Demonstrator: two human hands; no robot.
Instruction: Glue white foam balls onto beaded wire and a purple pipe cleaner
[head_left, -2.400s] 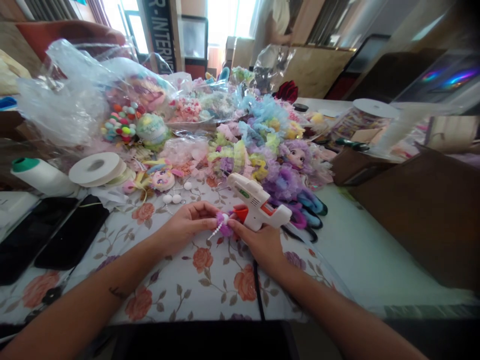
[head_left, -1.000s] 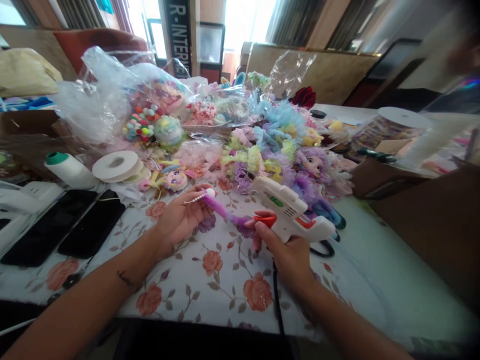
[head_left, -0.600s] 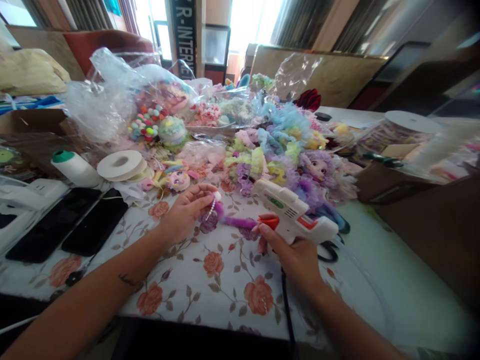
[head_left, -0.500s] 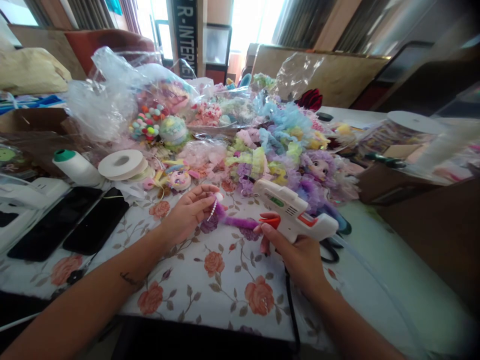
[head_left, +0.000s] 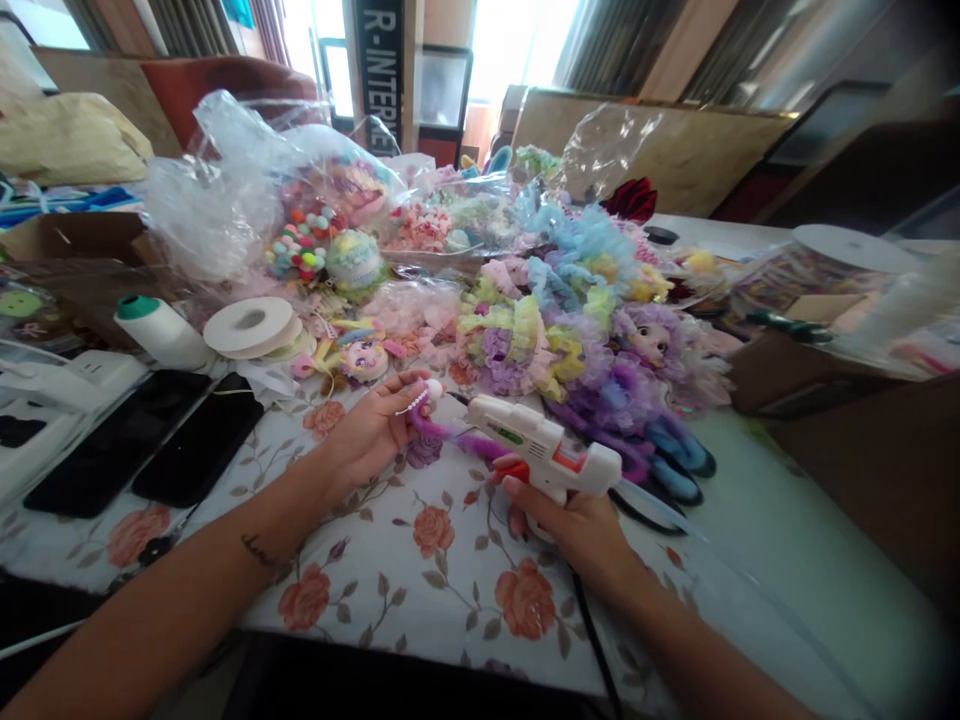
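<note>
Pinched in my left hand (head_left: 379, 425) is one end of a fuzzy purple pipe cleaner (head_left: 454, 436), with a white pom-pom (head_left: 433, 390) at its tip and a short string of white beads (head_left: 414, 402) beside it. My right hand (head_left: 574, 525) is wrapped round the handle of a white hot glue gun (head_left: 544, 440), fingers at its red trigger (head_left: 512, 468). The gun's dark nozzle (head_left: 459, 397) points left, close to the pom-pom. The far end of the pipe cleaner passes behind the gun. A clear glue stick (head_left: 660, 508) trails from the gun's back.
Beyond my hands lies a heap of pastel ruffles (head_left: 502, 335), a purple-haired doll (head_left: 651, 335) and plastic bags (head_left: 214, 205). On the left are two phones (head_left: 199, 440), a ribbon spool (head_left: 251, 328) and a thread cone (head_left: 161, 335). A brown box (head_left: 862, 440) stands right; a black cord (head_left: 596, 640) hangs over the front edge.
The glue gun has moved left in my right hand, bringing its nozzle near the pom-pom. My left hand still holds the pipe cleaner, shifted slightly, and the bead string has swung more level.
</note>
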